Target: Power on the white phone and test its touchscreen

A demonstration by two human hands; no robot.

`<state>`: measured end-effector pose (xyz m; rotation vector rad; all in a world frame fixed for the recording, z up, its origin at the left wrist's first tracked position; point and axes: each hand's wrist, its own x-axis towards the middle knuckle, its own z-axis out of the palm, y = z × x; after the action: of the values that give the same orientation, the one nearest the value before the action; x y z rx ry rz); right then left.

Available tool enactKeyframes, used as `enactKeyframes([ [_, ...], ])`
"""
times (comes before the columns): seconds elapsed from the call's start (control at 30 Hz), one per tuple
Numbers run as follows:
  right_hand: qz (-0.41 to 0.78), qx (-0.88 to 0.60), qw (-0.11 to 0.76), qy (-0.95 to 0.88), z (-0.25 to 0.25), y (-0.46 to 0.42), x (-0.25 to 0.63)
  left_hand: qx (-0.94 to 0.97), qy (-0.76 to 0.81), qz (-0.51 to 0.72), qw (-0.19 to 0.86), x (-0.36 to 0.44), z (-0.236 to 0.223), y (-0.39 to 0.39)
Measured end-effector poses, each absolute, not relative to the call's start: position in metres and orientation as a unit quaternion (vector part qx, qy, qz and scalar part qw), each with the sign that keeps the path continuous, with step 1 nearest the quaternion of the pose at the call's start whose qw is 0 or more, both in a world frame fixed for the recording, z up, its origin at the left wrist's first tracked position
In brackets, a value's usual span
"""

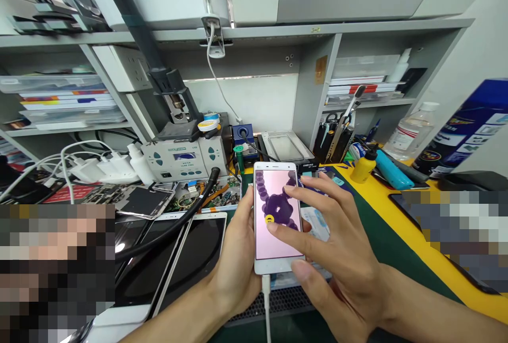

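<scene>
A white smartphone (278, 250) stands nearly upright in my left hand (237, 263), whose thumb lies along the phone's left edge and whose fingers wrap behind it. Its lit pink screen shows dark purple dots, a large dark blob and a small yellow round icon. A white charging cable (267, 300) runs down from the phone's bottom edge. My right hand (341, 247) is in front of the phone's right side, fingers spread and holding nothing. One fingertip is on or just above the screen by the yellow icon; whether it touches, I cannot tell.
Left are large dark-screened devices (198, 253), a black hose (174, 232), a tray of circuit parts (228, 195) and a soldering station (184, 158). Behind stands a grey shelf (254, 36). Right are a yellow bottle (364, 165), a clear bottle (410, 131) and a blue can (462, 126).
</scene>
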<state>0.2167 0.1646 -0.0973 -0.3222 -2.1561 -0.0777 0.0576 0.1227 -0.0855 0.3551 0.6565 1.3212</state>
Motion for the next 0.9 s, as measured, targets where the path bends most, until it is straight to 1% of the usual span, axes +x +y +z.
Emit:
enactKeyframes([
  [0.2,-0.032,-0.111,0.492,-0.863,-0.0977,0.1624,0.2192,0.142,0.316,0.596,0.724,0.0588,-0.0825,0.1234],
  [0.7,-0.034,-0.133,0.441,-0.887,-0.0992,0.1639,0.2159,0.161,0.304,0.605,0.718,0.0594,-0.0842,0.1244],
  [0.9,-0.031,-0.117,0.454,-0.883,-0.0987,0.1646,0.2178,0.162,0.315,0.608,0.711,0.0587,-0.0845,0.1244],
])
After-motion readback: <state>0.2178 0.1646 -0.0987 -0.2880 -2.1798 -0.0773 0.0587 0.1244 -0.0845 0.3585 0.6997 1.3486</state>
